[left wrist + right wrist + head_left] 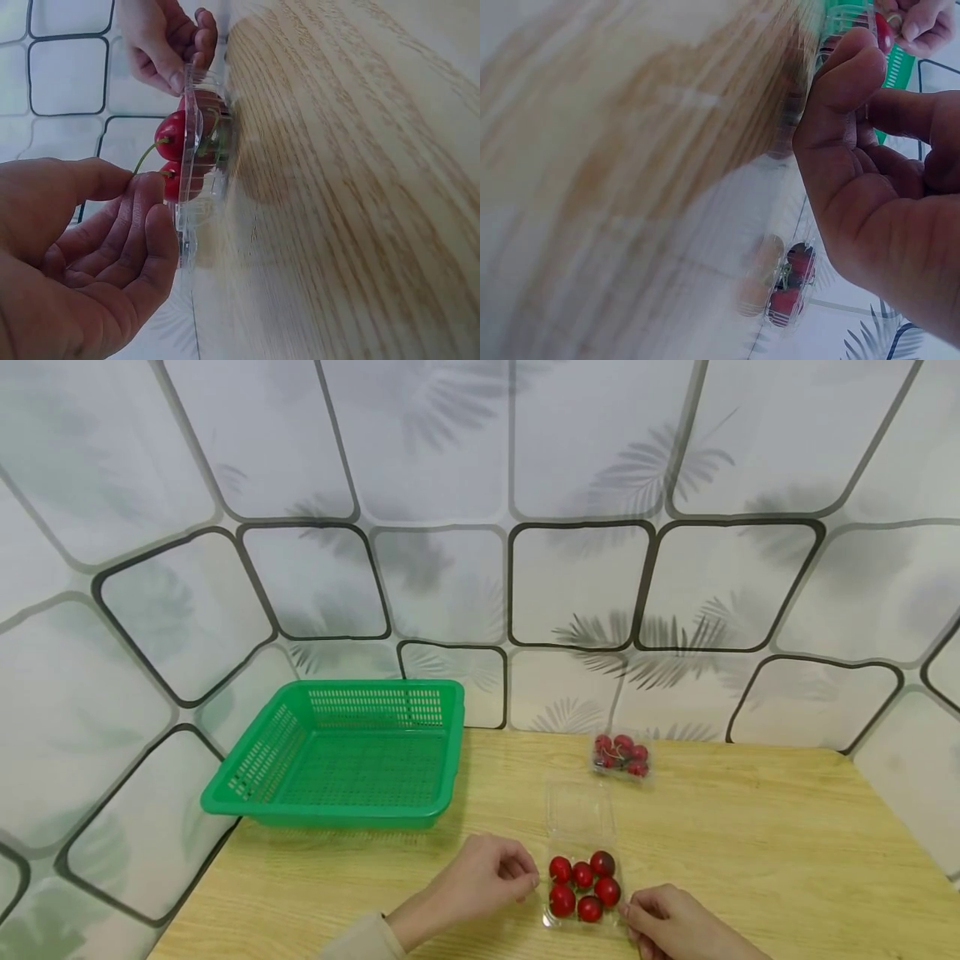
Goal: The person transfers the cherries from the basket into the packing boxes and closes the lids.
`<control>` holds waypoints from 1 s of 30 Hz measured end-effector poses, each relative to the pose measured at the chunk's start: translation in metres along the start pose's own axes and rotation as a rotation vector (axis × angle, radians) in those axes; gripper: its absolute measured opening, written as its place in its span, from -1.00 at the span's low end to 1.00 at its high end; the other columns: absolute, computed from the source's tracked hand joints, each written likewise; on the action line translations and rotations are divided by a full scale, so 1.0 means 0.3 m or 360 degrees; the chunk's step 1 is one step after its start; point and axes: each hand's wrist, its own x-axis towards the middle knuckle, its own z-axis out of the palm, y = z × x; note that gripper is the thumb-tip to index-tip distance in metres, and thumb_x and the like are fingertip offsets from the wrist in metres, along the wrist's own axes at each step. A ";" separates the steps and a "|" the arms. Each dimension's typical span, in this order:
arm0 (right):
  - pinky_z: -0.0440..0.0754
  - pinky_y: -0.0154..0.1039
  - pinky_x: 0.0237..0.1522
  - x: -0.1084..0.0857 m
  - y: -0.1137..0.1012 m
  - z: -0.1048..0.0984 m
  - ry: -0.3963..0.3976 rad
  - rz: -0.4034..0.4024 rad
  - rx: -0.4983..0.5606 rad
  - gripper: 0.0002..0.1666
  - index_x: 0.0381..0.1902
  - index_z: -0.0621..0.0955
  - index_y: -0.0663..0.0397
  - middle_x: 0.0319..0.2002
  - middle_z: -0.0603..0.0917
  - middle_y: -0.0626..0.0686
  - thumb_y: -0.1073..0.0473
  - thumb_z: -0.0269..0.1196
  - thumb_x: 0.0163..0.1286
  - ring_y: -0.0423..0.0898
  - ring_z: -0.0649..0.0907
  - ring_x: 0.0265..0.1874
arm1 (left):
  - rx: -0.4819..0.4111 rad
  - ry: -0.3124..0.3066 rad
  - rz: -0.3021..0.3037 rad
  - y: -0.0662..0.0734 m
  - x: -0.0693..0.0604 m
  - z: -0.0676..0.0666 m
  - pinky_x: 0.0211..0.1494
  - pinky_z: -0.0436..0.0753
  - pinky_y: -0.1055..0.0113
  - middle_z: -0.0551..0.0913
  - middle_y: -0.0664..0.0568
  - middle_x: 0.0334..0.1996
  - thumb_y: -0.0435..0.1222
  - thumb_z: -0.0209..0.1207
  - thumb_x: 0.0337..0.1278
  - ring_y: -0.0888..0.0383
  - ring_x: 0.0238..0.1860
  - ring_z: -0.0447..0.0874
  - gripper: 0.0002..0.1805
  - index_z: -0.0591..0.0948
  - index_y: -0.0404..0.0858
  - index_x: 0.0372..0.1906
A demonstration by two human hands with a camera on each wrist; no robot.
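Note:
An open clear plastic clamshell box (550, 920) holds several dark red cherries (562, 900) on the table. Its transparent lid (580, 810) lies folded back, away from me. On the box's left side, my left hand (491, 878) pinches a thin green cherry stem (144, 156) between thumb and fingertips; that stem's cherry (172, 135) sits at the box's rim. My right hand (678, 922) grips the box's near right edge with thumb and curled fingers. In the right wrist view, the fingers of this hand (877, 150) hide most of the box.
A green plastic basket (330, 817) stands at the back left of the wooden table (750, 843). Another clear box of cherries (621, 755) sits behind the opened lid, near the patterned wall covering (450, 585).

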 end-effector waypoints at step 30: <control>0.40 -0.47 -0.62 0.002 0.010 0.005 -0.0013 -0.0033 0.0057 -0.58 -0.41 0.61 0.22 -0.60 0.58 -0.07 0.09 0.08 0.63 -0.24 0.47 -0.62 | -0.0051 0.0058 0.0069 0.008 0.019 0.056 -0.35 0.60 0.55 0.74 0.26 -0.45 -0.24 0.34 0.28 0.50 -0.46 0.57 -0.92 0.79 -0.14 -0.28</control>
